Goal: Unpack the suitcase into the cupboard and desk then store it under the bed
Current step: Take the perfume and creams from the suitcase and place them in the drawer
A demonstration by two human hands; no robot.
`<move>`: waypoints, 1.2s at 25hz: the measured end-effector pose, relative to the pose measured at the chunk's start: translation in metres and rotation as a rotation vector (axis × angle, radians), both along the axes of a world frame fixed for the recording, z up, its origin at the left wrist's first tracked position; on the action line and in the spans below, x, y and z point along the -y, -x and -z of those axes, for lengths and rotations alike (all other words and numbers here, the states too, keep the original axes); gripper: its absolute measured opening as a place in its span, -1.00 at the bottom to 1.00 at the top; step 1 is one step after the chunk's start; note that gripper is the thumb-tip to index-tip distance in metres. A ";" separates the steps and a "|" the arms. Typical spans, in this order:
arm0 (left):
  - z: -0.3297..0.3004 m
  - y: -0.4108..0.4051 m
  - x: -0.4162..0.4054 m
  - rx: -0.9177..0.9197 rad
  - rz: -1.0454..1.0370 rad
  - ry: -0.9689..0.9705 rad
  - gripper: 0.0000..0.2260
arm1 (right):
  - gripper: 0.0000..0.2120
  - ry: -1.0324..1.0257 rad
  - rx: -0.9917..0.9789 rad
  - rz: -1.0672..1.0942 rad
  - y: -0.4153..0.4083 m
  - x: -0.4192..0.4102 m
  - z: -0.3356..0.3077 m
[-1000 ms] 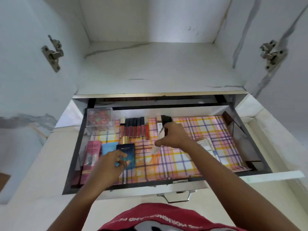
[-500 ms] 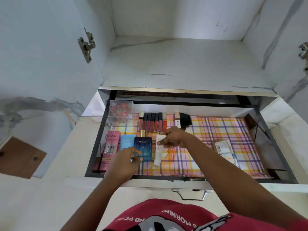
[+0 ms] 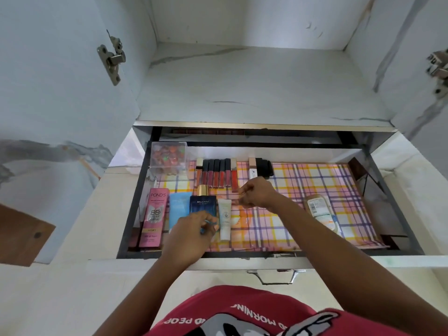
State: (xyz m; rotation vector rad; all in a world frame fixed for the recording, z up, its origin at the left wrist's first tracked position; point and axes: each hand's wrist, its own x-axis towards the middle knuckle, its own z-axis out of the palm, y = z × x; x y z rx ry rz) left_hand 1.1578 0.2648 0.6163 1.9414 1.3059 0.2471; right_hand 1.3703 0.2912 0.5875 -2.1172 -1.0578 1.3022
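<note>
Unpacking looks well along for the small toiletries, judging from the open cupboard drawer (image 3: 397, 259). Taking the blue perfume bottle (image 3: 202, 204) as landmark: a pink cream box (image 3: 154, 217) and a light blue tube (image 3: 178, 206) lie to its left, a white tube (image 3: 225, 219) just to its right, a row of lip glosses (image 3: 217, 174) behind it, and a clear box of small items (image 3: 169, 156) at the back left.

The right hand (image 3: 257, 194) hovers just behind the white tube, its grip loosely curled and holding nothing. The left hand (image 3: 191, 235) pinches something thin in front of the bottle; I cannot tell what.

The suitcase is out of sight, so what remains inside, and storing it under the bed, cannot be judged.
</note>
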 end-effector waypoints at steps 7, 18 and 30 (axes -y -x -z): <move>0.005 -0.019 0.004 0.007 0.088 0.018 -0.82 | -0.44 0.357 0.768 -0.307 -0.071 0.055 -0.023; 0.002 -0.015 0.005 0.051 0.059 0.063 -0.82 | -0.82 0.225 0.072 0.033 -0.035 0.019 -0.029; 0.002 -0.014 0.006 0.068 0.023 0.051 -0.84 | -0.62 0.225 0.363 -0.126 0.007 0.023 0.010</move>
